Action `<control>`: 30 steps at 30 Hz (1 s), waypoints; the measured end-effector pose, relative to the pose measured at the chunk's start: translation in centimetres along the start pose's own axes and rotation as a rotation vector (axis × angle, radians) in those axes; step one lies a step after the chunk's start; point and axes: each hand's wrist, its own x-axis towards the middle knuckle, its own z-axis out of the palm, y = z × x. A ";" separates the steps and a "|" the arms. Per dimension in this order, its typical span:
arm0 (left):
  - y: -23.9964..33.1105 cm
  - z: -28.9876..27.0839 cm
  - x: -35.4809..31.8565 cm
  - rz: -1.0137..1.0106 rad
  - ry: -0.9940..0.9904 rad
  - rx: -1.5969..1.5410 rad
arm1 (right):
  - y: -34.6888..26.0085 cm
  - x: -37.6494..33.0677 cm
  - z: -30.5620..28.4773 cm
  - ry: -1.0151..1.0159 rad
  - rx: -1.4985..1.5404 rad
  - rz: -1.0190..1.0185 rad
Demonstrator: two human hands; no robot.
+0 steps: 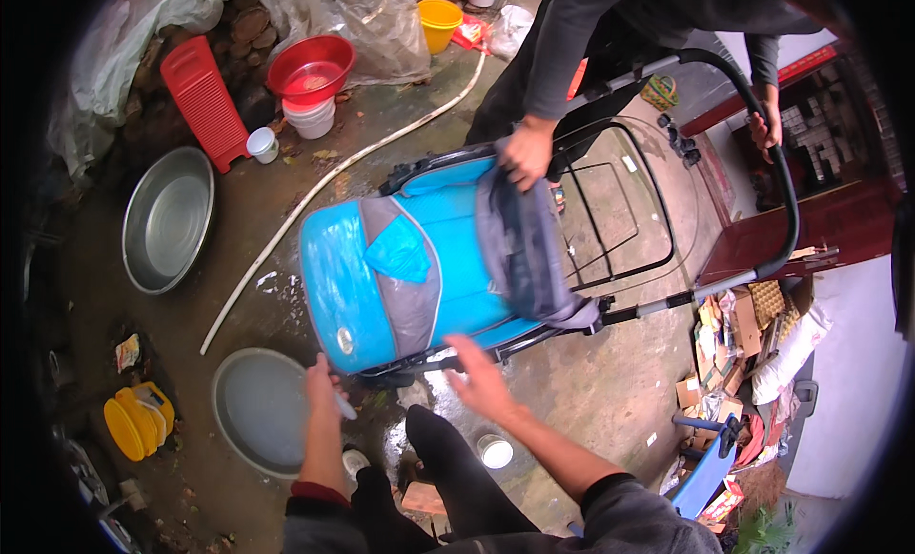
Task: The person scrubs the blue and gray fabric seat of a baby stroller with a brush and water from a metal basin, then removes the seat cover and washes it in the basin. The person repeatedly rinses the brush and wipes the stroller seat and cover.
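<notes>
A blue and grey stroller (381,277) with a black frame lies tipped before me. My left hand (324,392) is closed at its near left corner, and a pale narrow object (345,407) sticks out from the fingers; its kind is unclear. Fingers apart and slightly blurred, my right hand (479,378) is beside the stroller's near side rail and holds nothing. A bright blue cloth-like piece (398,250) lies on the seat fabric. Across from me, another person grips the dark folded canopy (522,254) with one hand (529,152) and the curved handle (783,177) with the other.
A metal basin of cloudy water (226,430) stands beside my left arm, and another basin (133,239) is farther left. A pale hose (315,192) crosses the wet floor. Red washboard (205,101), red basin (310,53), yellow bucket (124,435), white cup (495,450) and piled cardboard (746,325) surround us.
</notes>
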 end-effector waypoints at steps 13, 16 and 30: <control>-1.8 5.1 -11.2 0.484 -0.599 -0.247 | -4.2 2.4 12.3 0.060 0.736 0.578; -0.8 2.8 -8.2 0.796 -0.172 0.324 | -2.4 4.4 8.7 0.047 0.585 0.549; -2.2 2.5 4.3 0.458 0.102 0.535 | 3.0 12.2 21.0 0.108 -0.068 -0.094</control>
